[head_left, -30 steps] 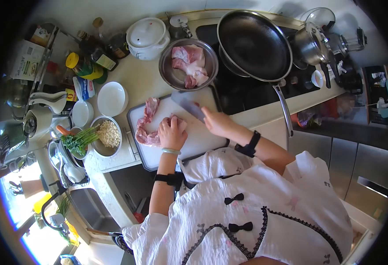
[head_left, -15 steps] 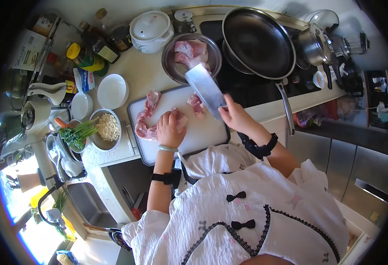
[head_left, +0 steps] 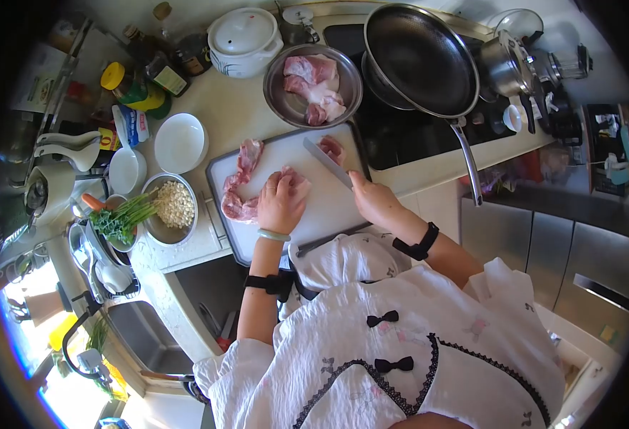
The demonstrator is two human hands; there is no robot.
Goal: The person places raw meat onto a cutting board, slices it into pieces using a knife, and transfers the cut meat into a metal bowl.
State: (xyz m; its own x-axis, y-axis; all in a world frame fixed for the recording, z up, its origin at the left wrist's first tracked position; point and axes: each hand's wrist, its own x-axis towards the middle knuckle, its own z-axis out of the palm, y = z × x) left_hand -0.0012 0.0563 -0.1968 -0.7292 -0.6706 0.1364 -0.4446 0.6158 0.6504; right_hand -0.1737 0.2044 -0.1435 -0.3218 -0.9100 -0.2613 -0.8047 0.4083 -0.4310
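Note:
My right hand (head_left: 377, 202) grips the handle of a cleaver (head_left: 327, 162), whose blade shows nearly edge-on above the white cutting board (head_left: 332, 214). Right against the far side of the blade lies a small piece of raw meat (head_left: 333, 149). My left hand (head_left: 278, 205) presses with curled fingers on a larger piece of raw meat (head_left: 298, 187), partly hidden under it. To the left, a long curved strip of raw meat (head_left: 246, 161) rests on the board. Behind the board, a steel bowl (head_left: 270, 100) holds several chunks of raw meat.
A wok (head_left: 421, 61) sits on the black stove, its handle reaching over the counter edge. A lidded white pot (head_left: 243, 43) stands at the back. Left are white bowls (head_left: 180, 143), a bowl of chopped pale pieces (head_left: 174, 206), greens (head_left: 123, 220) and bottles (head_left: 165, 74).
The cleaver has come down from over the steel bowl's rim to the board and turned edge-on. The small meat piece now lies farther right, beyond the blade. My left hand stays on the meat.

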